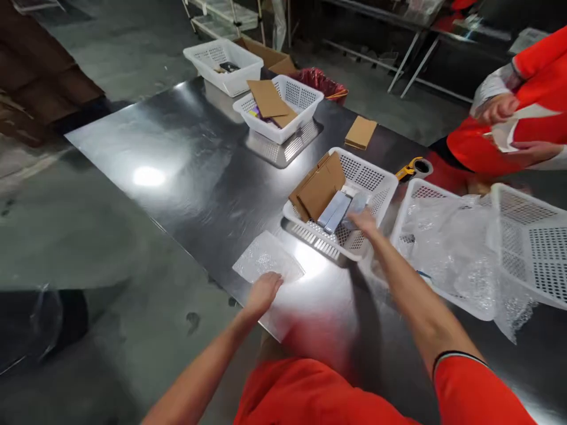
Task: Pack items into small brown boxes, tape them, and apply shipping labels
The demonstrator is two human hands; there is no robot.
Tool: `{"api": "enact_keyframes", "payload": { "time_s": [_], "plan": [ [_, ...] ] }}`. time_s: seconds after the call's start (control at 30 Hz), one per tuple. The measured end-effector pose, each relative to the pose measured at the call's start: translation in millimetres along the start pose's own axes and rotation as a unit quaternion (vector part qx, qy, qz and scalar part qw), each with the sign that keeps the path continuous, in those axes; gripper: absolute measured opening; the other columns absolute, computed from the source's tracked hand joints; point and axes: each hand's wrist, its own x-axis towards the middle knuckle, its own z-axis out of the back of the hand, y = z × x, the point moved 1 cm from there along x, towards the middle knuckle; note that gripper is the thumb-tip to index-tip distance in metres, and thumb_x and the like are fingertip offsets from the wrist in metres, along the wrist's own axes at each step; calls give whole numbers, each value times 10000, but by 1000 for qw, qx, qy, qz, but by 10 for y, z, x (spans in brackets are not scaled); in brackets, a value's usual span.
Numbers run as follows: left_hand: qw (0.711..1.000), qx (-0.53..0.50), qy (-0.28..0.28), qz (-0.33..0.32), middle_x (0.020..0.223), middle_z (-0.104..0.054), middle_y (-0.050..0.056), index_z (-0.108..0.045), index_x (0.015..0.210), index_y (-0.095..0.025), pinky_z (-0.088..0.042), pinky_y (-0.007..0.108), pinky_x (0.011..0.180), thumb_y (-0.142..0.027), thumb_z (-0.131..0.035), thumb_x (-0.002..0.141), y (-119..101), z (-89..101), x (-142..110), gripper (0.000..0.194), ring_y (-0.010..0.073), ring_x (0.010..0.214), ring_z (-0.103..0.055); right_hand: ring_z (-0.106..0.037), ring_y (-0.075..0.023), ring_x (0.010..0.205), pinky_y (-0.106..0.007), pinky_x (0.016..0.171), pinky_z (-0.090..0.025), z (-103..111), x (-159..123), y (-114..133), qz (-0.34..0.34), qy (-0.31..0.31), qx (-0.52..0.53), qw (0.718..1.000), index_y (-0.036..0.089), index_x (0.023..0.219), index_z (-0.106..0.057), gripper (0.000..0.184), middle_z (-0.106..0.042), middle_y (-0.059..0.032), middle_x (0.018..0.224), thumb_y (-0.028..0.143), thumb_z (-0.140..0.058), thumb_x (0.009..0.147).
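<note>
My left hand lies flat with fingers stretched out on a sheet of bubble wrap at the near edge of the steel table. My right hand reaches into a white basket and closes on a grey box; more grey boxes lie beside it. Brown cardboard pieces lean in the same basket.
Baskets with bubble wrap stand to the right. Two more white baskets sit farther back, one holding cardboard. A flat cardboard piece and a yellow tape dispenser lie on the table. A co-worker in orange stands at the right.
</note>
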Motion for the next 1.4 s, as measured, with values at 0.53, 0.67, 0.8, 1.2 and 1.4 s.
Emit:
{"api": "enact_keyframes", "payload": {
  "time_s": [0.53,0.67,0.8,1.2,1.4],
  "plan": [
    [996,19,-74,52,1100,-699,127,-681,1125,-159,-448,345,942,-216,-360,1013,61,186,-182,345,244,1049,-623,-688,-230,810,-313,550,-581,-297,-2618,-680,-163,412,309,842,242,1171,-673,592,-719,-47,1009,347,-840,613],
    [991,36,-113,62,1026,-676,132,-694,1085,-144,-453,355,902,-180,-398,984,-45,283,-197,315,249,1007,-612,-655,-177,631,-310,492,-557,-509,-2676,-701,-139,418,311,842,228,1168,-640,559,-695,-22,978,415,-786,661],
    [987,54,-139,60,986,-667,122,-698,1043,-154,-451,347,856,-209,-421,991,-164,341,-246,287,244,960,-601,-678,-190,675,-335,609,-571,-579,-2679,-680,-46,346,214,912,214,1235,-589,532,-695,-40,1029,413,-685,751],
    [993,-49,-69,-79,888,-662,104,-715,969,-184,-476,368,863,-159,-464,951,-946,-17,-295,254,243,905,-617,-605,-218,797,-356,777,-507,-1075,-2388,-590,-43,171,291,940,206,838,-603,269,-665,-17,785,303,-687,601],
    [837,-446,-242,205,1091,-619,96,-564,1258,-169,-532,357,864,-376,-712,820,-461,-39,-516,506,202,939,-630,-606,-172,648,-292,608,-497,-1221,-2391,-803,-119,149,387,902,195,834,-554,339,-636,5,697,443,-682,641]
  ]
}}
